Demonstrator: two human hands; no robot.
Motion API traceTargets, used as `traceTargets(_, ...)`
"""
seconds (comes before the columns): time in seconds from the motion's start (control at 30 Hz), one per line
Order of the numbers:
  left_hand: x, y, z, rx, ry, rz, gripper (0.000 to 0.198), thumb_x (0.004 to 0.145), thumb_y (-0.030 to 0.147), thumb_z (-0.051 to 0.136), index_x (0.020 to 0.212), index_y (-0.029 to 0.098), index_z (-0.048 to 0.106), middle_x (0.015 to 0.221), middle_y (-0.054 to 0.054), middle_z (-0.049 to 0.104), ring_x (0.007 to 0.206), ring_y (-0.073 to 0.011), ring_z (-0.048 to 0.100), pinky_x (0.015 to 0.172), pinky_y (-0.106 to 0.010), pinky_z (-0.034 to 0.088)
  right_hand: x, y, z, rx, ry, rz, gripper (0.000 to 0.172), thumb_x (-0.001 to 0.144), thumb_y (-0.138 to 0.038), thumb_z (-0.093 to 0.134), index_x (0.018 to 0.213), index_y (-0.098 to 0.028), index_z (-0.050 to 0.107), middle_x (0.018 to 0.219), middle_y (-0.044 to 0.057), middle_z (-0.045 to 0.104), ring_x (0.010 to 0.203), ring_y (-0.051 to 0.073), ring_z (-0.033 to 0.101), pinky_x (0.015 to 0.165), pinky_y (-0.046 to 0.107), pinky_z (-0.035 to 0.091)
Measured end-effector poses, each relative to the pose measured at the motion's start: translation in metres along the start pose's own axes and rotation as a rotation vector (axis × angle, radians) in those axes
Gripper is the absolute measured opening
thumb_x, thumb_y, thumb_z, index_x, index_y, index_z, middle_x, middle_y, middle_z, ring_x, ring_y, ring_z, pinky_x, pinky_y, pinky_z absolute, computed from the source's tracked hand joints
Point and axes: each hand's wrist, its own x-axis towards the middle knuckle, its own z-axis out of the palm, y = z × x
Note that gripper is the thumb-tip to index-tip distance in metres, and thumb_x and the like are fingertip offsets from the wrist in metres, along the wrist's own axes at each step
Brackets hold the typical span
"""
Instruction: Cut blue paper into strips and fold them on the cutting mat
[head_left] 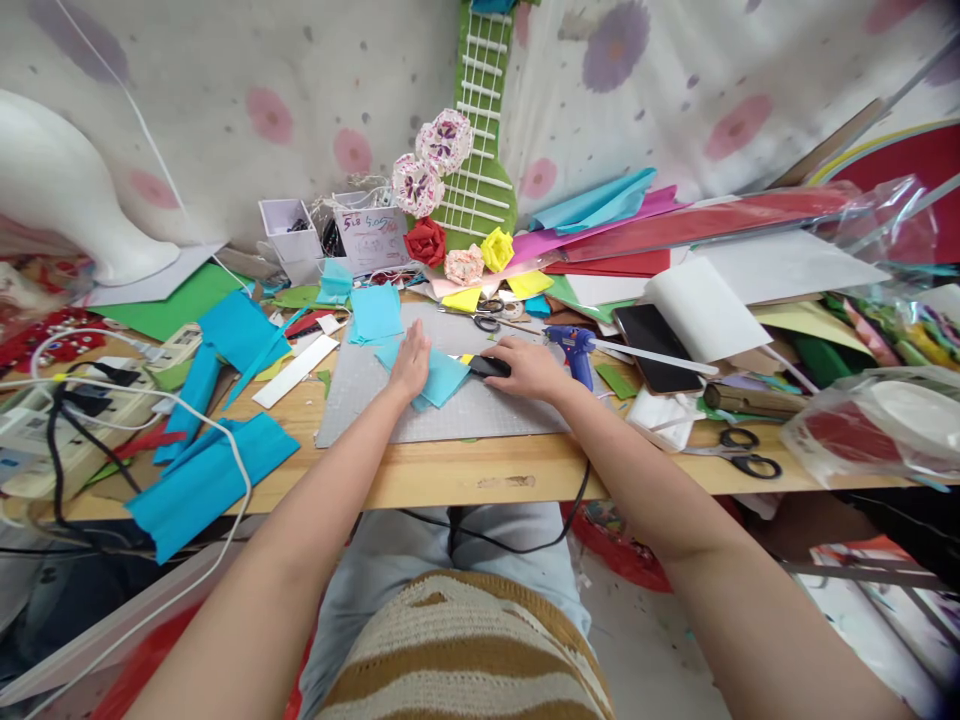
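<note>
My left hand [411,362] rests with its fingers stretched out on a light blue piece of paper [444,380] lying on the grey cutting mat [375,420]. To the right of that paper, my right hand [529,366] is closed around a black and yellow utility knife [489,367]. The knife's front end points left over the paper; its blade is hard to make out. More light blue pieces [376,313] lie just beyond my left hand.
A blue glue gun [576,352] stands right of my right hand, near a black phone [656,348]. Scissors [742,452] lie at the right front edge. Blue crepe paper [217,475] and a white cable [244,460] are at left. Behind the mat stands a green panel with paper flowers [480,190].
</note>
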Motion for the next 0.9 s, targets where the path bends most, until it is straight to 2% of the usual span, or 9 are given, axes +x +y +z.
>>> traceTargets(0.17, -0.001, 0.001, -0.001, -0.022, 0.001, -0.010, 0.060, 0.092, 0.046, 0.022, 0.144, 0.016, 0.022, 0.152, -0.006, 0.018, 0.141, -0.0163, 0.011, 0.116, -0.033, 0.006, -0.010, 0.007, -0.004, -0.012, -0.017, 0.047, 0.042, 0.079, -0.042, 0.056, 0.116, -0.024, 0.058, 0.110, 0.007, 0.059, 0.100, 0.023, 0.055, 0.065, 0.027, 0.039)
traceTargets(0.37, 0.001, -0.002, -0.001, -0.089, 0.014, -0.016, 0.058, 0.093, 0.045, 0.025, 0.144, 0.018, 0.022, 0.152, -0.004, 0.018, 0.141, -0.0160, 0.011, 0.116, -0.034, 0.005, -0.013, 0.005, 0.000, 0.014, -0.028, 0.043, 0.043, 0.079, -0.044, 0.056, 0.118, -0.024, 0.057, 0.113, 0.007, 0.058, 0.102, 0.023, 0.054, 0.066, 0.027, 0.040)
traceTargets(0.67, 0.000, -0.005, -0.002, -0.162, 0.087, 0.013, 0.059, 0.093, 0.046, 0.023, 0.145, 0.018, 0.020, 0.154, -0.004, 0.013, 0.141, -0.0151, 0.000, 0.116, -0.033, -0.002, -0.001, 0.000, 0.006, 0.031, 0.015, -0.010, 0.041, 0.080, -0.043, 0.055, 0.116, -0.025, 0.057, 0.112, 0.006, 0.059, 0.099, 0.022, 0.055, 0.072, 0.029, 0.042)
traceTargets(0.9, 0.003, -0.006, -0.002, -0.250, 0.124, -0.050, 0.057, 0.093, 0.046, 0.024, 0.145, 0.021, 0.021, 0.154, -0.001, 0.014, 0.141, -0.0138, 0.003, 0.116, -0.031, 0.002, 0.015, -0.006, 0.009, 0.032, 0.000, -0.049, 0.040, 0.080, -0.041, 0.054, 0.116, -0.024, 0.058, 0.108, 0.006, 0.060, 0.100, 0.021, 0.056, 0.077, 0.028, 0.042)
